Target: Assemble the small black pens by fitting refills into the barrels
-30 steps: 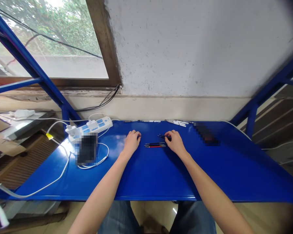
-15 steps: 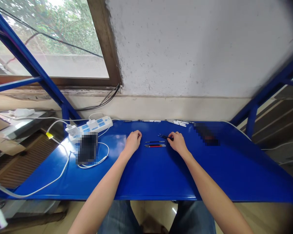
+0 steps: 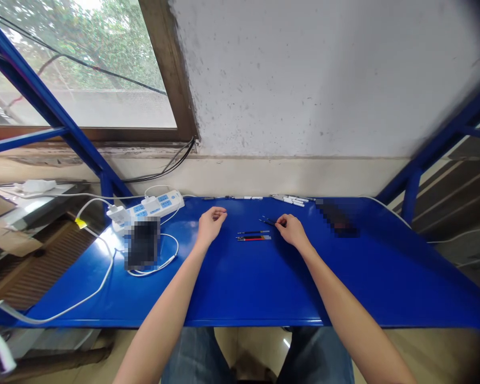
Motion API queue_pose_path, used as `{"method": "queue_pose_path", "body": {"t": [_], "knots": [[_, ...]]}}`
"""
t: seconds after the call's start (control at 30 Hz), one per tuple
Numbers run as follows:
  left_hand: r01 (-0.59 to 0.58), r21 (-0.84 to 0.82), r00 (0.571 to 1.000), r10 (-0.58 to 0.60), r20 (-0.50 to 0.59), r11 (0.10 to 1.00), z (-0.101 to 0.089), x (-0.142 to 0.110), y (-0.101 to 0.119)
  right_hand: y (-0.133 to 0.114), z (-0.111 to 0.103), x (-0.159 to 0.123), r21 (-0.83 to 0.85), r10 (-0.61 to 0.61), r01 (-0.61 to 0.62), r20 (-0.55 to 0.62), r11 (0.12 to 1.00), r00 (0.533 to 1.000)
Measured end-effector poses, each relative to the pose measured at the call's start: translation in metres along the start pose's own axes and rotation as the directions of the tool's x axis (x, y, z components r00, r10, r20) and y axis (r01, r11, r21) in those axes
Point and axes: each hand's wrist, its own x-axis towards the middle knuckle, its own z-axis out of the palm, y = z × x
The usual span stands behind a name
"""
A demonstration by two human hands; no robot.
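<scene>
The right hand, its grip impossible to tell, lay just right of a thin black rod pointing toward its fingertips.

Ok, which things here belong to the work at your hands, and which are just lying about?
At the hands: left hand; right hand; small black item; thin pen refills.
Lying about: power strip; white cable; pixelated dark object; white pen-like pieces.

The blue worktop carries a power strip, white cable, thin pen refills, small white sticks, and two blurred dark objects.
</scene>
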Motion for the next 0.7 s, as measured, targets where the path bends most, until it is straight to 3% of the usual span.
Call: {"method": "queue_pose_path", "body": {"t": [0.17,0.37,0.53,0.7], "knots": [[0.105,-0.202,0.994,-0.104,0.019,0.974,-0.007,0.007,-0.005,0.000,-0.015,0.004,0.316,0.048,-0.042,-0.011,0.948,0.999],[0.113,-0.304,0.994,-0.111,0.025,0.946,-0.006,0.005,-0.001,-0.001,-0.022,0.008,0.689,0.149,-0.135,0.040,0.712,0.988],[0.153,-0.348,0.988,-0.133,0.079,0.925,-0.005,0.003,0.004,-0.009,-0.019,0.005,0.851,0.136,-0.213,0.167,0.481,0.976],[0.170,-0.368,0.984,-0.139,0.109,0.914,-0.001,-0.001,0.009,-0.016,-0.017,0.000,0.909,0.062,-0.259,0.253,0.326,0.965]]}}
